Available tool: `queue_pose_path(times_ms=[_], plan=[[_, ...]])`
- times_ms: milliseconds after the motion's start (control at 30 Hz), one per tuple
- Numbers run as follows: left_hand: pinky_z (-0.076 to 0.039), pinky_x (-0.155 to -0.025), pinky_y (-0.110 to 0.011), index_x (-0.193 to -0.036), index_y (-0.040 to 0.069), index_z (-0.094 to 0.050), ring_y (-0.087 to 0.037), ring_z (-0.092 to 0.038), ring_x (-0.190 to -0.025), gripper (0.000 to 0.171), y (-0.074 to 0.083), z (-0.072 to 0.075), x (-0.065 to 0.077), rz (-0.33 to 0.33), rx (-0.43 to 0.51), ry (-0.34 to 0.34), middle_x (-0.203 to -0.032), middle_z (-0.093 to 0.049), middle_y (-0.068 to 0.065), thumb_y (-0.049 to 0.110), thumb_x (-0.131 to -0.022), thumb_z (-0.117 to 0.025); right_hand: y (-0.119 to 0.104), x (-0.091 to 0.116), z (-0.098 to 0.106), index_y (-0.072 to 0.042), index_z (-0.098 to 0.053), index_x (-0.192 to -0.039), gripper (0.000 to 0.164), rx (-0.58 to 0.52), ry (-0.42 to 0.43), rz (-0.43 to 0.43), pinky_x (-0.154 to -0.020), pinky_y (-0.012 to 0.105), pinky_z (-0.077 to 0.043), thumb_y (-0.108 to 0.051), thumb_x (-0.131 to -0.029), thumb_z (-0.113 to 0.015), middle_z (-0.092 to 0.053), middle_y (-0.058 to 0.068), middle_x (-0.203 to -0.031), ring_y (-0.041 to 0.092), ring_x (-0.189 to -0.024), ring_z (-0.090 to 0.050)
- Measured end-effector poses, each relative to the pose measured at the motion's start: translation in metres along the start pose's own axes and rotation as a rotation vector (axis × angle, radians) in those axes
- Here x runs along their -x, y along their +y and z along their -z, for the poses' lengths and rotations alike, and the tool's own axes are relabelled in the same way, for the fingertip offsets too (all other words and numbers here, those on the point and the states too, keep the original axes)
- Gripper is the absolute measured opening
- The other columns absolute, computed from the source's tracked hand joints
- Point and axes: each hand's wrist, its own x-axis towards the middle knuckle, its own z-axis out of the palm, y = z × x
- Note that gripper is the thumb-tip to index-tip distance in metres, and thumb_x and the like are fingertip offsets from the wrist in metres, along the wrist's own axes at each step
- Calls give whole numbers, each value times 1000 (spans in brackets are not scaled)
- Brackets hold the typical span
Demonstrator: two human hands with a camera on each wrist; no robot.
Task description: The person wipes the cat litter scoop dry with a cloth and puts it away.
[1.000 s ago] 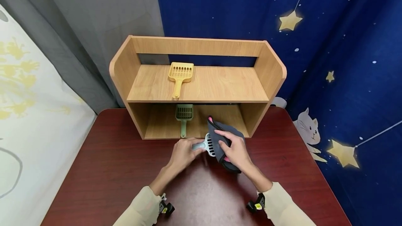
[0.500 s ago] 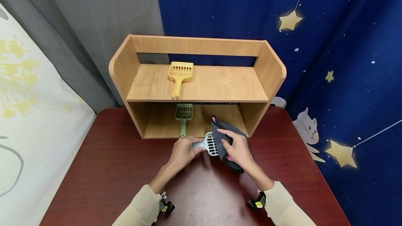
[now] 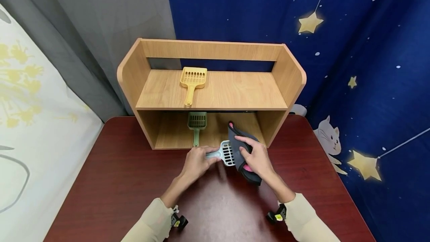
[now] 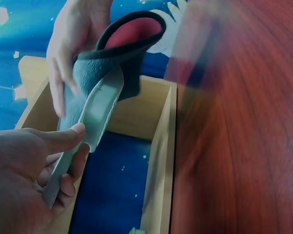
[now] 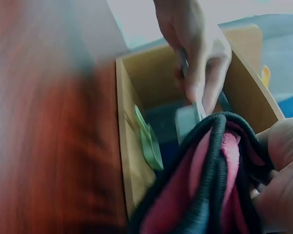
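My left hand [image 3: 196,164] grips the handle of a pale blue slotted litter scoop [image 3: 227,153] above the table, in front of the shelf. In my right hand [image 3: 259,160] is a dark grey cloth [image 3: 236,150] with a black edge and pink inner side. The cloth lies against the scoop's front end and hides it in the head view. From the left wrist, the scoop [image 4: 102,105] appears side-on, its tip against the cloth [image 4: 83,70]. The right wrist view has the folded cloth [image 5: 168,207] up close, with its pink side showing.
A two-tier wooden shelf [image 3: 235,90] stands on the dark red table [image 3: 127,186]. On its upper board lies a yellow scoop [image 3: 194,79]; a green scoop [image 3: 197,122] lies on the lower one. Curtains [image 3: 242,6] hang behind.
My right hand and the cloth have slid slightly right along the scoop, and more of its slots show. The left hand has stayed nearly still. Both shelf scoops are unmoved.
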Motion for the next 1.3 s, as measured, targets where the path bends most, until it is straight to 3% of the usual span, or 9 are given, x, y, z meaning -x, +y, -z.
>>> queue_pose_path(times_ms=[133, 300, 367, 600, 833, 1100, 1300], plan=[[-58, -70, -47, -111, 4, -83, -26, -78, -91, 37, -3, 6, 0, 20, -2, 4, -106, -81, -10, 14, -77, -95, 8, -3, 18, -18, -79, -127, 44, -28, 45, -34, -69, 21, -48, 4, -89, -77, -77, 13, -121, 20, -87, -66], [-57, -69, -46, -111, 3, -83, -25, -77, -88, 36, -8, 9, 1, 25, -17, -1, -104, -81, -10, 14, -78, -94, 16, -4, 37, -16, -78, -128, 41, -108, 65, -62, -76, 13, -46, 3, -92, -76, -76, 10, -126, 19, -102, -67], [-57, -69, -44, -110, 3, -83, -25, -76, -86, 36, -9, 10, 2, 20, -13, 0, -102, -81, -10, 14, -78, -94, 19, -5, 42, -15, -78, -128, 41, -155, 66, -69, -76, 12, -48, 4, -92, -76, -75, 10, -126, 16, -101, -67], [-56, -70, -39, -111, 3, -83, -20, -74, -82, 35, -14, 15, 1, 23, 25, 8, -100, -81, -9, 13, -78, -94, 22, -3, 59, -7, -75, -132, 38, -318, 56, -110, -66, 18, -57, 3, -96, -74, -73, 20, -125, 5, -72, -69], [-58, -73, -41, -112, 2, -83, -21, -75, -85, 35, -18, 20, -1, 27, 40, 18, -105, -81, -11, 12, -80, -93, 25, 6, 70, -6, -73, -134, 41, -332, 77, -99, -67, 20, -59, 2, -94, -77, -72, 22, -123, 7, -74, -72], [-58, -72, -44, -112, 2, -82, -23, -74, -84, 35, -18, 24, -8, 18, 36, 48, -105, -81, -13, 12, -80, -93, 26, 20, 68, -6, -72, -136, 44, -388, 14, -64, -70, 27, -62, 3, -94, -77, -69, 24, -128, 11, -85, -76], [-59, -73, -44, -111, 1, -83, -26, -76, -87, 35, -14, 20, -12, 18, 50, 72, -105, -81, -14, 13, -80, -93, 20, 31, 45, -2, -70, -137, 50, -474, -10, -36, -77, 29, -62, 11, -89, -77, -67, 24, -134, 13, -96, -75]])
